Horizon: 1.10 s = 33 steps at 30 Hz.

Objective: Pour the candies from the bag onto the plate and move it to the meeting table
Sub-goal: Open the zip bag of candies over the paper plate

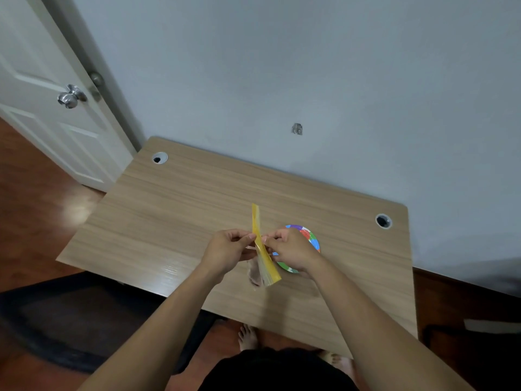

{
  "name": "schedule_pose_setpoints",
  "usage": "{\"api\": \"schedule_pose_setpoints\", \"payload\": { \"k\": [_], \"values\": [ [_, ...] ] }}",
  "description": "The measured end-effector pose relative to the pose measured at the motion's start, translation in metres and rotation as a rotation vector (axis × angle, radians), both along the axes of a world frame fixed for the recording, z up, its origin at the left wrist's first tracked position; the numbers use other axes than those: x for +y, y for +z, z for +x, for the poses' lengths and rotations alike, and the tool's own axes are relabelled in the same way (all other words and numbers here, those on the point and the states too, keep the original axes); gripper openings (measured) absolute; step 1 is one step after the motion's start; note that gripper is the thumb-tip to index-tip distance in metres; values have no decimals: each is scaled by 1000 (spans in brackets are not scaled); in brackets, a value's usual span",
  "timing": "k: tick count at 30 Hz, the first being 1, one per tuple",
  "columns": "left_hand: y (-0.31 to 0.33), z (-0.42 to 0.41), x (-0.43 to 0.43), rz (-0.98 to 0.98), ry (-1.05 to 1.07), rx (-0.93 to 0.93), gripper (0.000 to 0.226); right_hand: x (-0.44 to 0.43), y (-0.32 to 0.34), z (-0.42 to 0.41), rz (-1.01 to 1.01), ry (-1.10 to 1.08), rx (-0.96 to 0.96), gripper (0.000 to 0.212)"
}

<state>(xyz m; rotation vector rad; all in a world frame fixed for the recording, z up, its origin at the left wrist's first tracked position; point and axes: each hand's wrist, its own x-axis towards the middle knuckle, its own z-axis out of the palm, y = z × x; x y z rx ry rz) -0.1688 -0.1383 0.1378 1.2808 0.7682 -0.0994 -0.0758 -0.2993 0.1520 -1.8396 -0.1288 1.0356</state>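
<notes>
A clear bag with a yellow top strip (257, 224) hangs above the wooden desk (174, 210), held edge-on between both hands. My left hand (229, 248) pinches one side of the strip and my right hand (291, 251) pinches the other side. The bag's lower part, with pale candies (256, 275) inside, hangs below the hands. A small paper plate with a multicoloured rim (311, 237) lies on the desk, partly hidden under my right hand.
The desk stands against a grey wall and has two round cable holes (159, 158) (383, 221). A white door (56, 114) stands open at the left. A dark chair (84, 320) sits at the desk's near left edge. Bare feet (248, 337) show below.
</notes>
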Motion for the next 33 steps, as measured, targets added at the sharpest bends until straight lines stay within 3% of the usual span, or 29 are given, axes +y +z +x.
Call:
{"api": "schedule_pose_setpoints", "payload": {
  "k": [4, 11, 19, 22, 26, 33],
  "values": [
    [3, 0, -7, -14, -1, -8, 23, -7, 6, -1, 6, 3, -37, 18],
    [13, 2, -17, -57, -35, -5, 40, -11, 6, -2, -19, 53, -88, 8],
    [11, 5, -28, 26, -21, 14, 24, -22, -4, 0, -3, -50, -47, 10],
    [11, 8, -34, 213, -61, 76, 23, -19, -3, -2, -131, 2, -212, 19],
    [11, 12, -45, 748, -215, 181, 25, -10, -2, -10, -298, 68, -458, 22],
    [16, 14, -34, 874, -257, 251, 26, -2, 0, -11, -468, 59, -574, 5]
  ]
}}
